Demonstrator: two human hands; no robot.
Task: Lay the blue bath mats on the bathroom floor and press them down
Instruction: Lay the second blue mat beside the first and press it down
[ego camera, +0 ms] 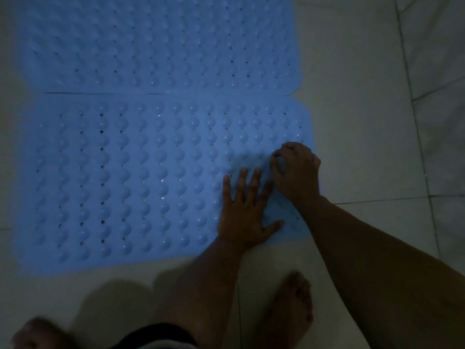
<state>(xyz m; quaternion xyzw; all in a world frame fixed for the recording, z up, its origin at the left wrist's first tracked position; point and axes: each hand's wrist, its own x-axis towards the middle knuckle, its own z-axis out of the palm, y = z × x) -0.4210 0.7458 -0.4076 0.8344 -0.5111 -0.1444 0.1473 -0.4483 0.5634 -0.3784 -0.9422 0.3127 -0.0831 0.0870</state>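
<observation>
Already both blue mats lie flat on the pale tiled floor [364, 122], so I judge that laying is done and pressing is the step in hand. The near mat [130, 182] lies just in front of my feet and the far mat [156, 44] lies beyond it; their long edges meet along a thin seam, touching or almost touching. Each mat has its long axis running left to right across the view, with the rounded short ends pointing to the right side, toward the tile joints.

My left hand [245, 210] lies flat on the near mat close to its near right corner, fingers straight and spread, pressing down and gripping nothing. My right hand [295, 170] sits just beside it, nearer the right edge, with the fingers curled; it seems to push with the knuckles or fingertips, but the dim light hides whether it pinches the mat, so I cannot tell.

For the next move, I think the hands must work leftward along the near mat, pushing the bumps down row after row.

One bare foot [292, 303] stands on the tiles below the mat.
</observation>
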